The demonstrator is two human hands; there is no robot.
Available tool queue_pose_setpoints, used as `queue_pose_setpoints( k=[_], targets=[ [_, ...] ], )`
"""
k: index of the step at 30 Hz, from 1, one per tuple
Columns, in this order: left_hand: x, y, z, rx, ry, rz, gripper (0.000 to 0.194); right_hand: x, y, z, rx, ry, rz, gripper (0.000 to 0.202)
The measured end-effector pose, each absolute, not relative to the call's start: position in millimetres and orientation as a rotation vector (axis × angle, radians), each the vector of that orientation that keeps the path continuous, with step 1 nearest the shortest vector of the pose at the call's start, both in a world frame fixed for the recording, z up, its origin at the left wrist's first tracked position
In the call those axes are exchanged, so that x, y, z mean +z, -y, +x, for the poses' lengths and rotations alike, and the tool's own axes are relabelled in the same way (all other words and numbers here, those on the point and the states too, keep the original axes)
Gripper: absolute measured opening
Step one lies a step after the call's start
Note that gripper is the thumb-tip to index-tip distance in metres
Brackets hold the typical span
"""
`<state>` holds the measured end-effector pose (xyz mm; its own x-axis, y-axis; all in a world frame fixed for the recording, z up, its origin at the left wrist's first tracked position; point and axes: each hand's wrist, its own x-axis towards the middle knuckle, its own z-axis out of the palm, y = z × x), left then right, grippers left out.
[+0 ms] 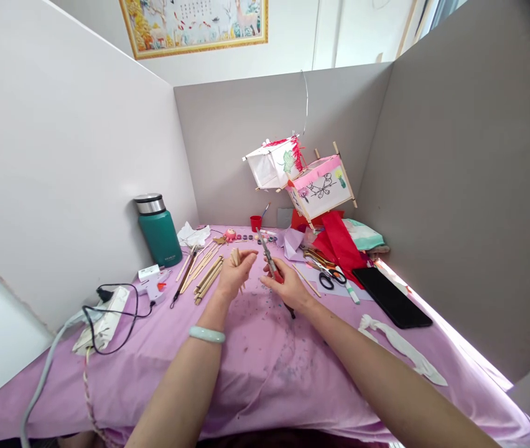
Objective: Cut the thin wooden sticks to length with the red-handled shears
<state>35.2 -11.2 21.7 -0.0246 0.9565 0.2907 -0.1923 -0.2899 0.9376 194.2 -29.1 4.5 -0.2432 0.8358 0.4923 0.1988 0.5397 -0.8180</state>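
Note:
My left hand [234, 274], with a pale green bangle on its wrist, is closed around a few short wooden sticks [236, 256] above the purple cloth. Just to its right, my right hand [289, 285] grips a long thin tool [265, 249] with a metal upper part and a red section at the fingers. The tool's tip points up and away, and its dark lower end shows below the palm. A small gap separates the two hands. Several wooden sticks [209, 280] lie on the cloth left of my left hand.
A green bottle [158, 233], glue gun [153, 287] and power strip [106, 317] stand or lie left. Two paper lanterns [323, 186] hang at the back. Scissors [331, 277], red fabric [339, 249], a black phone [390, 297] and white cloth [405, 350] are right. A red cup [255, 223] is behind.

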Motion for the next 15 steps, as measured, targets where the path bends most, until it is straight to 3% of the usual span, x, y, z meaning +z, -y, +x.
queue_pose_setpoints(
  k=[6, 15],
  targets=[
    [23, 21, 38, 1.345, -0.673, 1.299, 0.048, 8, 46, 171, 0.646, 1.691, -0.972, 0.031],
    [19, 22, 46, 1.185, -0.806, 1.425, 0.047, -8, 30, 165, 0.356, 1.597, -1.194, 0.062]
  ],
)
